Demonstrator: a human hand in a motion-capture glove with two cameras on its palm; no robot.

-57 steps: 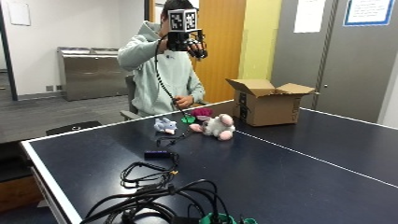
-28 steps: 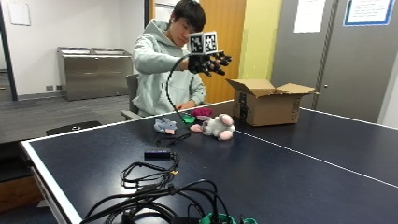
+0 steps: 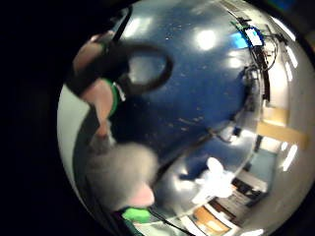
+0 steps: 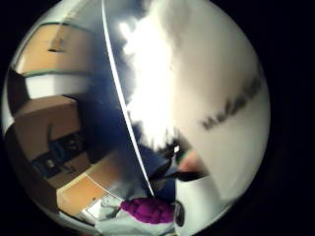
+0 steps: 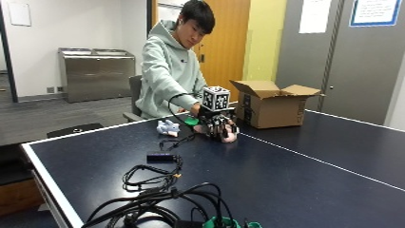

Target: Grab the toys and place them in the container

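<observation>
I see the dark blue worktop (image 5: 303, 171) first, with a white line across it, and a person in a pale green hoodie (image 5: 168, 71) sitting behind its far edge. On the worktop, at the far side, stands the cardboard box (image 5: 272, 107) with its flaps open; it is upright and near the toys, but apart from them. In the front part of the worktop lies a bundle of black cables (image 5: 164, 199), and a small black device (image 5: 160, 156) lies just behind it.

The right hand (image 5: 216, 124) is low over the worktop, between the box and the person. Its fingers point down over the pinkish plush toy (image 5: 229, 137), which lies on the worktop under the hand. I cannot tell if the grip is closed around this toy or only above it, because the hand covers most of it. In the little finger side palm view a fluffy grey-white shape (image 3: 120, 172) is close to the palm, but I cannot say it is held.

1 small white and blue toy (image 5: 168, 127) stands on the worktop beside the hand, not touching it. A green thing (image 5: 191, 121) lies between them.
</observation>
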